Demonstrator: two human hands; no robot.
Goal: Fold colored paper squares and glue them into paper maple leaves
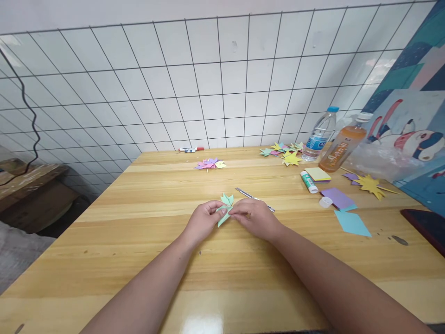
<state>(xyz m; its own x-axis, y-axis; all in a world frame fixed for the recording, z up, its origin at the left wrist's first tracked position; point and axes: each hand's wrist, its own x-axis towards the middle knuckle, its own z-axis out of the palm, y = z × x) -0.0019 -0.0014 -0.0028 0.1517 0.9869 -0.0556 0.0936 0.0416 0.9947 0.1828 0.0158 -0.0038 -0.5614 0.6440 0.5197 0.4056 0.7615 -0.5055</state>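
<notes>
A light green folded paper piece, with pointed tips at its top, is held just above the wooden table between both hands. My left hand pinches its left side, thumb on top. My right hand has its fingertips closed on the paper's right edge. Fingers cover the middle of the paper, so its folds there are hidden. Just behind my right hand lies a slim craft knife or similar metal tool, partly covered by that hand.
Right of my hands are a glue stick, its white cap, purple paper and a blue sheet. Farther back stand a water bottle and an orange drink bottle. Folded paper stars and markers lie near the tiled wall.
</notes>
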